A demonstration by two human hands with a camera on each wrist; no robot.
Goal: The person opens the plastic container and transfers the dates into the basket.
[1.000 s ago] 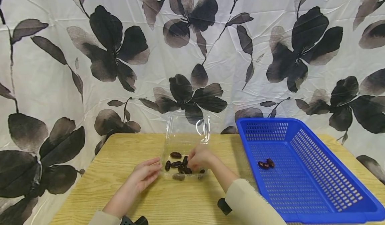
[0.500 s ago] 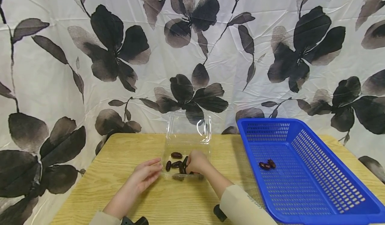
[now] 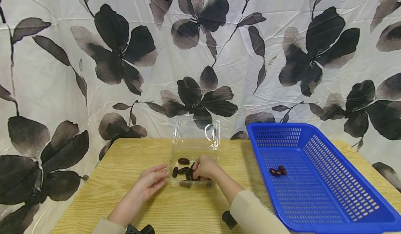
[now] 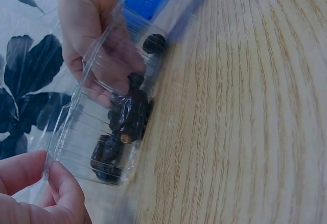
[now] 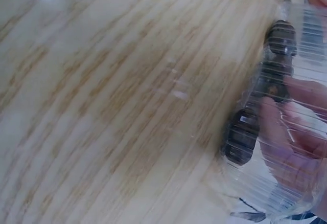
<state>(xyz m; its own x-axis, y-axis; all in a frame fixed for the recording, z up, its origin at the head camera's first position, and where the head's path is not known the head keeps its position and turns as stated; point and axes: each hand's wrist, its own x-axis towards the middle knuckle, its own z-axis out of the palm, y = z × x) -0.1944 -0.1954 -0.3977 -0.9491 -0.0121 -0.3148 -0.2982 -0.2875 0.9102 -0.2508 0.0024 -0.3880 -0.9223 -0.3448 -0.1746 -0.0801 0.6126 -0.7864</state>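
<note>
A clear plastic clamshell box [image 3: 194,154] stands on the table with its lid raised and several dark brown dates [image 3: 183,161] inside. My left hand [image 3: 153,182] is at the box's left side; in the left wrist view its thumb and finger pinch the rim [image 4: 48,165]. Reaching into the box, my right hand [image 3: 205,168] has its fingertips low among the dates. Seen through the plastic in the right wrist view, its thumb and finger [image 5: 273,121] pinch a date [image 5: 273,88]. Another date [image 5: 241,136] lies beside them. The hand partly hides the dates beneath it.
To the right stands a blue perforated plastic basket [image 3: 272,195] with a few dates [image 3: 278,171] on its floor. The wooden table [image 3: 185,213] ends at a floral curtain [image 3: 125,53] behind. A dark wrist device [image 3: 229,220] sits under the right sleeve.
My right hand has lowered slightly into the box, and its fingers have closed in among the dates at the front. The left hand stays at the box's side.
</note>
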